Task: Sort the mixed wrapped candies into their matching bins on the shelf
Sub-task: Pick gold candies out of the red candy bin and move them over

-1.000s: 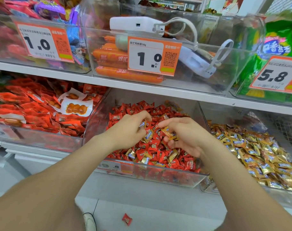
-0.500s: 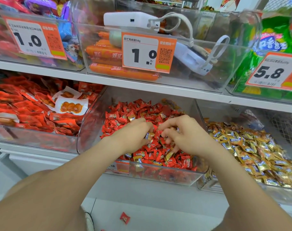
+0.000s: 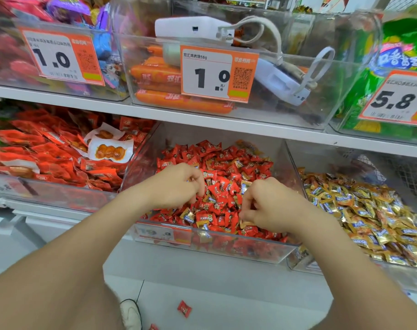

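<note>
White shelves point(image 3: 250, 127) carry clear plastic bins point(image 3: 226, 249); red candy point(image 3: 184, 308) lies on pale floor point(image 3: 238, 310).

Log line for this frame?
left hand curled in red candy bin, hold unclear; right hand pinching gold candy; stray candy on floor

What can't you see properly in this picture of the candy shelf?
1. Head view: whether the left hand or right hand holds a candy. Their curled fingers dig into the red candies, and the knuckles hide the tips.
2. Head view: the price tag on the middle bin is too blurred to read.
3. Head view: the white shoe is cut off by the bottom edge.
4. Head view: the green bag is cut off by the right edge.
</note>
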`<state>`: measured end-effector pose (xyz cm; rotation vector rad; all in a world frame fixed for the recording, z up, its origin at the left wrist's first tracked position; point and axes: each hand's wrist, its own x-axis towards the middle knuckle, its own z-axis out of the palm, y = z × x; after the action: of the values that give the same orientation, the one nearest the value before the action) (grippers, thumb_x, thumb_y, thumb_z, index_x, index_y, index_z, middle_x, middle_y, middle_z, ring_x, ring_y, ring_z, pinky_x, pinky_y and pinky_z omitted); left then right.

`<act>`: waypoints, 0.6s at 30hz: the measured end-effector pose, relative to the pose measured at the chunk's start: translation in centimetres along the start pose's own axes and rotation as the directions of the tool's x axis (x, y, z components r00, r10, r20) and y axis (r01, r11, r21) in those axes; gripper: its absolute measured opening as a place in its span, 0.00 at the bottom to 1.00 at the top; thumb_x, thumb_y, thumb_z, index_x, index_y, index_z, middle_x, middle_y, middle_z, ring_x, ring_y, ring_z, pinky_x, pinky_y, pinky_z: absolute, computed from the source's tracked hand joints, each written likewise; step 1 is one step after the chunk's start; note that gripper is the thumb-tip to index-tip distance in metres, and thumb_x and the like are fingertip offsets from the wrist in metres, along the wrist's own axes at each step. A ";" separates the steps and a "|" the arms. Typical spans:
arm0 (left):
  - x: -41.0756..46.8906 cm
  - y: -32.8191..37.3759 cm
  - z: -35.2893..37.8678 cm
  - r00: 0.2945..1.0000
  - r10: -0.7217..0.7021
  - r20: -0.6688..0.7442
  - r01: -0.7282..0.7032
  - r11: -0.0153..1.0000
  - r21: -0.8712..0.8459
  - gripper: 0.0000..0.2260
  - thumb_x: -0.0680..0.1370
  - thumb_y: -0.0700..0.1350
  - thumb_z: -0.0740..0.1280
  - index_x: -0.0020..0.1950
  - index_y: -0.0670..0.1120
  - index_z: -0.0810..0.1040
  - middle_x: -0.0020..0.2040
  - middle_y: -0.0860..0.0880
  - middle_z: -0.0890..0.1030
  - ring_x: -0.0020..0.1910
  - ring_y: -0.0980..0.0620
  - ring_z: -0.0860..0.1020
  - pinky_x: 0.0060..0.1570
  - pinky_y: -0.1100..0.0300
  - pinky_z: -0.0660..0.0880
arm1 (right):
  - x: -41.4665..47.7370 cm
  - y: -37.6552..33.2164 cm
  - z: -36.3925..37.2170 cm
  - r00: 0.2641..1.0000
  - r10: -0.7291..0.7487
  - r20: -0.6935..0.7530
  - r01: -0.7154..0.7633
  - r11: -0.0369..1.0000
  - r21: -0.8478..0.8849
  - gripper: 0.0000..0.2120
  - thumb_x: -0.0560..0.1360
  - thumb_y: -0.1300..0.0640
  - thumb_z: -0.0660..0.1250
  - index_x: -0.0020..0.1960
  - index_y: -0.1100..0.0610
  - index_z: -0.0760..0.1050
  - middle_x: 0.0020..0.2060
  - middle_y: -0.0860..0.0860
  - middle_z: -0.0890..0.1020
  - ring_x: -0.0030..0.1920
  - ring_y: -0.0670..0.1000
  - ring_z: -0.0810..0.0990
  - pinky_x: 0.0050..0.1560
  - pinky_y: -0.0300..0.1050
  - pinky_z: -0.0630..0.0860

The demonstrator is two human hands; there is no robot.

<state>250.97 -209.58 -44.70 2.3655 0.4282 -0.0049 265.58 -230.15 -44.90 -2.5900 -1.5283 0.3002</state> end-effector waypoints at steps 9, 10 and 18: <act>-0.9 -1.8 0.4 0.986 0.021 0.166 -0.078 0.934 0.350 0.08 0.77 0.53 0.77 0.53 0.53 0.84 0.44 0.58 0.77 0.45 0.59 0.75 0.41 0.60 0.71 | 0.1 -1.6 -0.5 0.993 -0.056 -0.105 0.077 0.975 0.210 0.04 0.84 0.55 0.65 0.51 0.50 0.74 0.34 0.46 0.81 0.31 0.46 0.78 0.32 0.37 0.72; -0.8 -1.8 0.4 0.989 0.032 0.147 -0.086 0.920 0.381 0.10 0.74 0.53 0.80 0.52 0.54 0.85 0.43 0.59 0.77 0.45 0.59 0.76 0.41 0.59 0.73 | 0.1 -1.9 -0.6 0.989 -0.060 -0.135 0.095 0.958 0.272 0.04 0.84 0.57 0.63 0.55 0.47 0.73 0.32 0.48 0.81 0.28 0.47 0.75 0.30 0.36 0.70; -0.4 -0.7 0.9 0.996 0.029 0.082 -0.059 0.919 0.391 0.11 0.71 0.47 0.75 0.42 0.49 0.74 0.39 0.51 0.78 0.39 0.50 0.76 0.38 0.53 0.75 | 1.4 -4.1 0.6 0.965 0.116 -0.234 -0.011 0.913 0.408 0.20 0.82 0.51 0.62 0.36 0.62 0.71 0.24 0.49 0.69 0.24 0.48 0.67 0.33 0.47 0.73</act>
<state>250.46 -209.77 -45.78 2.7605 0.3624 -0.1737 262.57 -226.95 -44.81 -2.2519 -1.1526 0.2476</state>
